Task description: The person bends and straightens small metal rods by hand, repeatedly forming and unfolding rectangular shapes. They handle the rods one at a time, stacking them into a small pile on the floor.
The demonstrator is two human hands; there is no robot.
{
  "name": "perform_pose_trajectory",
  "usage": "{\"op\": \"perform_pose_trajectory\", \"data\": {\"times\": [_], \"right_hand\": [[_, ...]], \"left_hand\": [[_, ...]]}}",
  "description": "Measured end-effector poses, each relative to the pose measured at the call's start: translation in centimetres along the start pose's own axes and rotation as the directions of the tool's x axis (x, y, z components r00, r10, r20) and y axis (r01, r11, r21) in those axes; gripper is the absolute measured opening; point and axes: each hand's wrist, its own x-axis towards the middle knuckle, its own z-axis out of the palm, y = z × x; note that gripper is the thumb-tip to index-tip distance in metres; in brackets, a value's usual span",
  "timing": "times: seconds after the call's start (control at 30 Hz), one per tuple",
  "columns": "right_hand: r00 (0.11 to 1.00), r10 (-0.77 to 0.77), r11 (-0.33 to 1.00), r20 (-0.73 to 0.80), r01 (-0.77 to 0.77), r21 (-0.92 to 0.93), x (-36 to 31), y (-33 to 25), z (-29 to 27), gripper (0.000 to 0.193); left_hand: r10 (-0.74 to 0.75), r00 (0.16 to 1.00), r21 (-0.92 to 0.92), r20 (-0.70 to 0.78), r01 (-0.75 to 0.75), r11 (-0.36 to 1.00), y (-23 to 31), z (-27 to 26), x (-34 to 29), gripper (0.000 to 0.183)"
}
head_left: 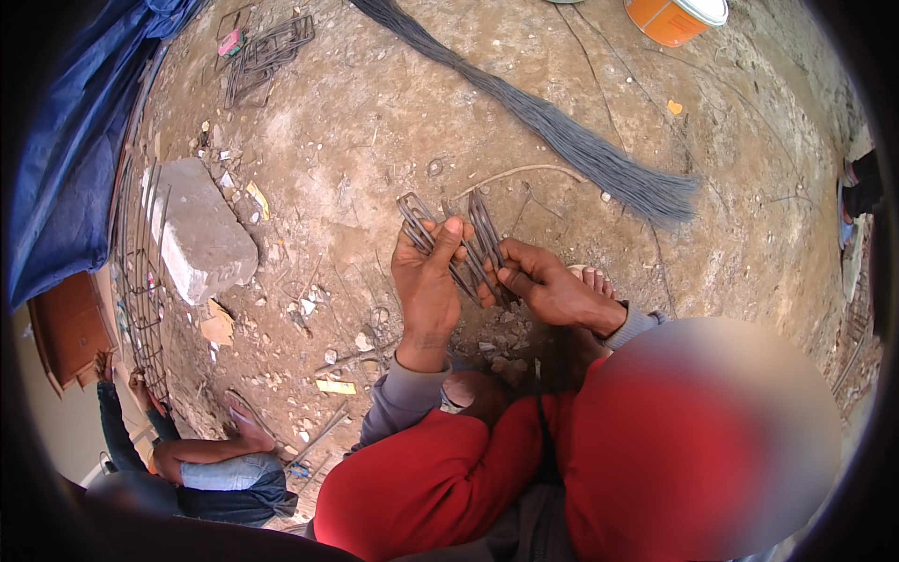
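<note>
Between my hands is a small bunch of bent steel rebar stirrups, dark and narrow, with their looped ends pointing away from me. My left hand wraps around them from the left, thumb up along the bars. From the right, my right hand pinches the same bunch between thumb and fingers near its lower end. The fingers hide part of the bars, and I cannot tell how the pieces divide between the hands. Just beyond lies a long bundle of thin grey tie wire on the dirt.
A broken concrete block sits at left, near a long rebar cage. More bent stirrups lie far left. An orange bucket stands at the far right. Another person works low at left; a blue tarp hangs there.
</note>
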Motion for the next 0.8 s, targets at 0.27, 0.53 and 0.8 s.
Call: {"op": "perform_pose_trajectory", "data": {"times": [0.27, 0.53, 0.8], "right_hand": [[0.993, 0.029, 0.993, -0.113, -0.015, 0.12, 0.0, 0.4, -0.9, 0.01], [0.975, 0.027, 0.985, -0.221, 0.012, 0.172, 0.5, 0.5, -1.2, 0.009], [0.972, -0.038, 0.998, -0.232, 0.05, 0.045, 0.5, 1.4, -0.7, 0.01]], "left_hand": [[-0.117, 0.99, 0.082, 0.074, 0.11, 0.99, 1.0, -0.4, 0.2, 0.018], [-0.127, 0.988, 0.159, 0.087, 0.112, 0.981, -0.5, -1.5, -0.1, 0.012], [-0.08, 0.984, 0.183, 0.158, 0.051, 0.982, -2.0, -0.5, -0.4, 0.01]]}}
